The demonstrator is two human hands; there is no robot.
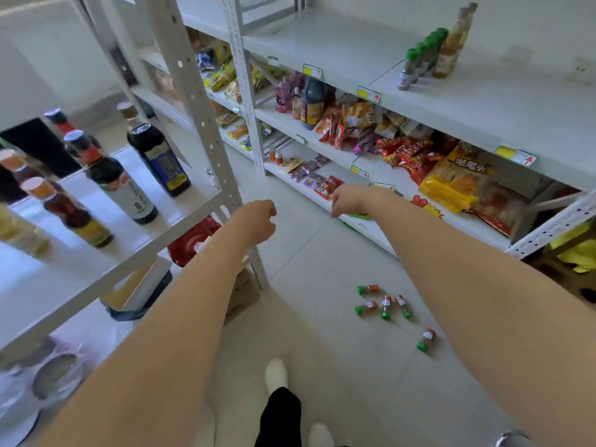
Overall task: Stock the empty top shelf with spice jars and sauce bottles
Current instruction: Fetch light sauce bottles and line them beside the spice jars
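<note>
On the left rack (pixel 193 101), dark sauce bottles (pixel 158 159) stand upright. Our left hand (pixel 258 221) reaches out past its post, fingers loosely curled, holding nothing. Our right hand (pixel 346 200) hangs beside it, fingers likewise slack and empty. Five green-capped spice jars (pixel 386 306) lie scattered on the floor (pixel 322 350) below. On the top shelf (pixel 483 101) at right, a row of jars (pixel 422 56) and tall bottles (pixel 451 43) stand together.

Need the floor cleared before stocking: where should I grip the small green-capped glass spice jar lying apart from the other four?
Pinch the small green-capped glass spice jar across its round body, between cap and base, coming from straight above. It lies on its side on the pale floor, with both long sides free for fingers.
</note>
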